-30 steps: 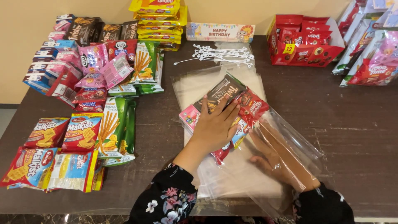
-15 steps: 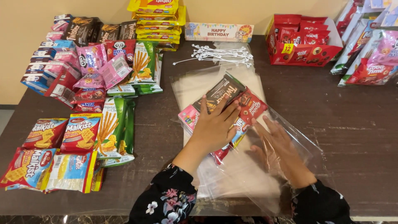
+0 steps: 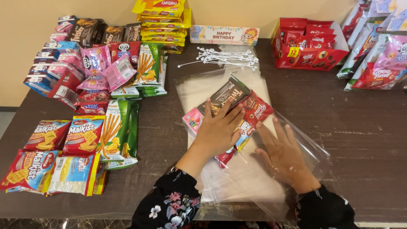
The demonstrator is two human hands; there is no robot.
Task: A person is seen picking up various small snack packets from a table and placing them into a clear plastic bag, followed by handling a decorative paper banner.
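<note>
We have a small stack of snack packets (image 3: 231, 106) gathered on the desk (image 3: 360, 127), left hand (image 3: 218, 129) flat on it, right hand (image 3: 284, 157) spread inside the clear bag (image 3: 305, 146), nothing bagged yet.

My left hand (image 3: 218, 129) and right hand (image 3: 282, 154) are bare, no rings or watch. Both my sleeves (image 3: 169, 203) are black, long, printed with small pink and white flowers.
</note>
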